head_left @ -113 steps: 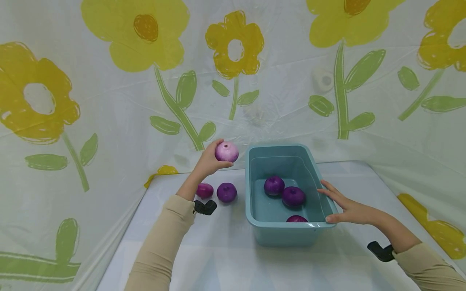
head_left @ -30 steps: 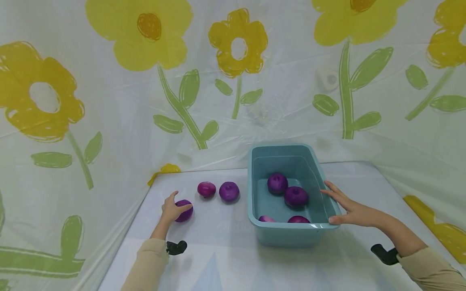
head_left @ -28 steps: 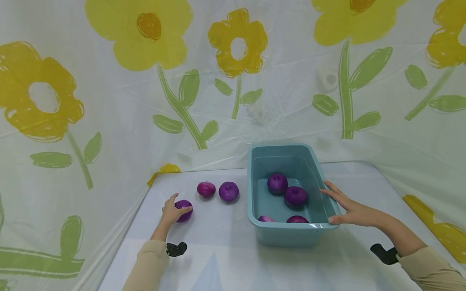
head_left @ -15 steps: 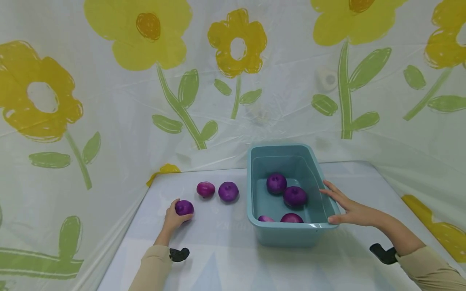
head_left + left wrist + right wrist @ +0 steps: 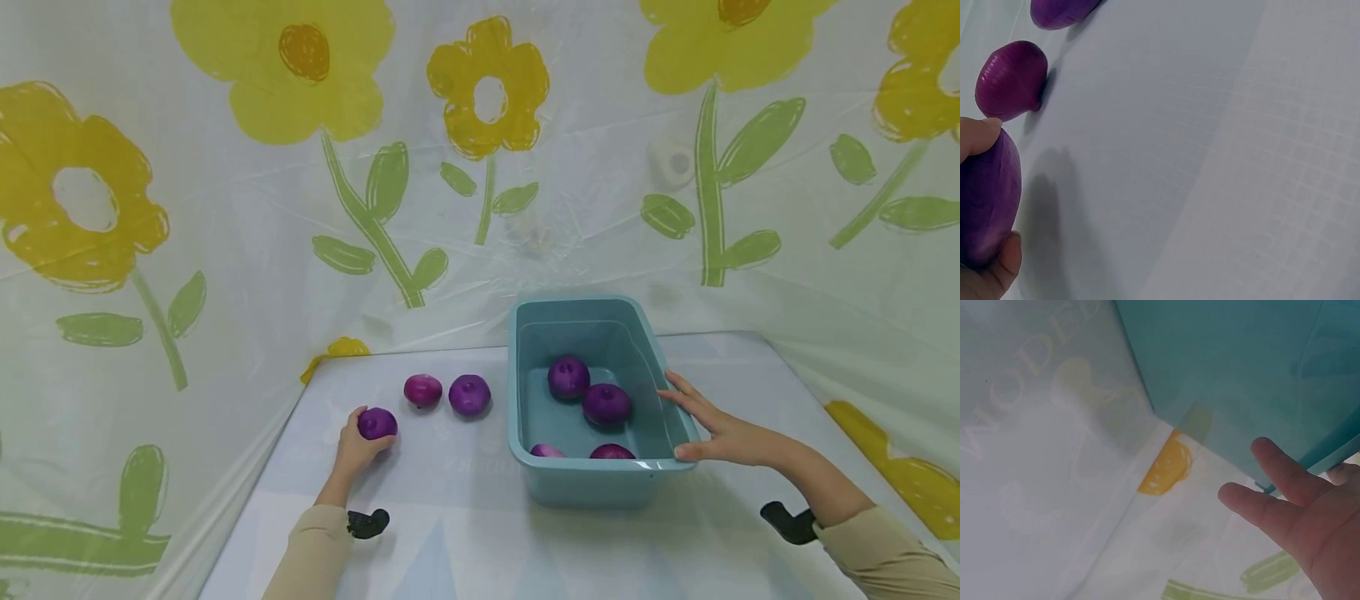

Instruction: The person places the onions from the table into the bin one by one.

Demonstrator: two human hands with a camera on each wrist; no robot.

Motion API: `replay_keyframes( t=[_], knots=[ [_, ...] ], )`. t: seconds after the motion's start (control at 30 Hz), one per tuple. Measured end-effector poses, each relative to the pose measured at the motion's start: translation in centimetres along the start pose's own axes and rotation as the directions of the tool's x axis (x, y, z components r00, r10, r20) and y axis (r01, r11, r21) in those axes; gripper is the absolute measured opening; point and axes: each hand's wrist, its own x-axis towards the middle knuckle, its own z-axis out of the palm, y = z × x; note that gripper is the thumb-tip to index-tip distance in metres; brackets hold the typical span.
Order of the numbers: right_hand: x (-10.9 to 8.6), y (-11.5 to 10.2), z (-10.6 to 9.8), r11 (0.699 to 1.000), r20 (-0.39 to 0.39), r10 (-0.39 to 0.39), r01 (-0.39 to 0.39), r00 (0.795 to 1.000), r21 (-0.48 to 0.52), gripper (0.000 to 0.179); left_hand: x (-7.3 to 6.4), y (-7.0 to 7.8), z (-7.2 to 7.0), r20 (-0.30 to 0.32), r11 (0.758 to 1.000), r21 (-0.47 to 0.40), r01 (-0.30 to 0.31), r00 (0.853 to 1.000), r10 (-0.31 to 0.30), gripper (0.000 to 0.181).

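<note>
My left hand (image 5: 356,446) grips a purple onion (image 5: 377,424) at the left of the table. In the left wrist view, thumb and fingers pinch this onion (image 5: 988,200) at its two ends, and a shadow falls beside it. A magenta onion (image 5: 423,391) and another purple onion (image 5: 470,396) sit side by side just behind. My right hand (image 5: 723,433) rests on the right rim of a teal plastic bin (image 5: 585,483), fingers spread along the outer side and thumb at the front corner. The right wrist view shows straight fingers (image 5: 1272,515) near the bin wall.
Inside the bin are two whole purple onions (image 5: 607,404) in plain sight. A pale onion (image 5: 547,451) and a dark one (image 5: 612,452) are partly hidden behind its front rim. A white flowered curtain (image 5: 525,208) hangs behind the white table (image 5: 450,525).
The pale onion my left hand held up earlier lies in the bin now. That hand has moved left and down and closed around a purple onion. The right hand stays at the rim.
</note>
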Motion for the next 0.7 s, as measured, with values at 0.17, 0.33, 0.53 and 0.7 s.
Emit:
replay_keyframes(
  t=[0.17,0.33,0.53,0.7],
  knots=[
    [0.0,-0.1,0.0,1.000,-0.001,-0.007,0.007,1.000,0.006,0.074,0.2,1.2,-0.7,-0.003,1.000,0.006,0.005,1.000,-0.004,0.083],
    [0.0,-0.2,0.0,1.000,0.001,-0.014,0.014,1.000,0.003,0.074,0.4,2.9,-1.4,0.000,1.000,0.008,-0.011,1.000,0.011,0.084],
    [-0.1,-0.1,-0.1,1.000,0.005,-0.022,0.022,1.000,0.003,0.074,0.6,5.7,-2.3,0.041,0.999,-0.009,-0.030,0.999,0.031,0.087],
    [0.0,0.0,-0.1,1.000,0.006,-0.015,0.015,1.000,0.004,0.074,0.7,8.6,-2.9,0.107,0.998,-0.018,-0.053,0.993,0.055,0.090]
  ],
)
